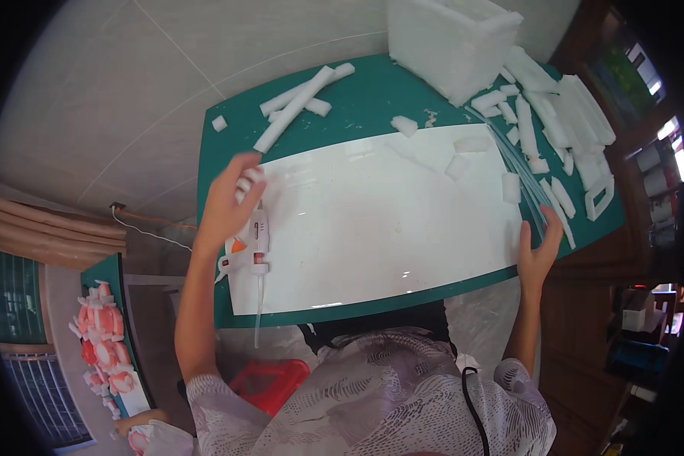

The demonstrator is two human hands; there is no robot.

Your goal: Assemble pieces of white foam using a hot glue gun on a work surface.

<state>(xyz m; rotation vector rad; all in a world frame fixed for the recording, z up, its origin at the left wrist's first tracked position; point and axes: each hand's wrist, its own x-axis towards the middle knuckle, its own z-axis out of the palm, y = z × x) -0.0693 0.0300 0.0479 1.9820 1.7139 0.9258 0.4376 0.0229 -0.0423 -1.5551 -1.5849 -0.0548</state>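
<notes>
Got a glossy white sheet (380, 228) lying flat on a green tabletop (372, 99). See the left hand (232, 199) up at the sheet's far left corner, a bit blurred, with thumb and fingers bent about a white foam bit (249, 179). Can't tell a real grip from a loose touch there, tbh. Along the sheet's left edge, just nearer than that corner, see a white glue gun (259, 237) with an orange trigger, plus a clear stick (260, 304) poking out of it past the sheet's near edge.

Over at the sheet's right edge, find the right hand (538, 257) with thumb and fingers spread apart, right by the near ends of some pale bluish glue sticks (520, 165) running along that same edge. Can't tell about contact with those.

Toward the sheet's far right corner, spot a few small foam chunks (457, 166) lying on it. Beyond the far left corner, see crossed foam bars (295, 109) and a little foam cube (219, 123). Past the far right corner, notice a big white foam box (441, 57), then a messy foam pile (585, 114) off the sheet's right side. Way off left of the sheet, see pink-and-white pieces (102, 323) near a co-worker's arm (146, 417).
</notes>
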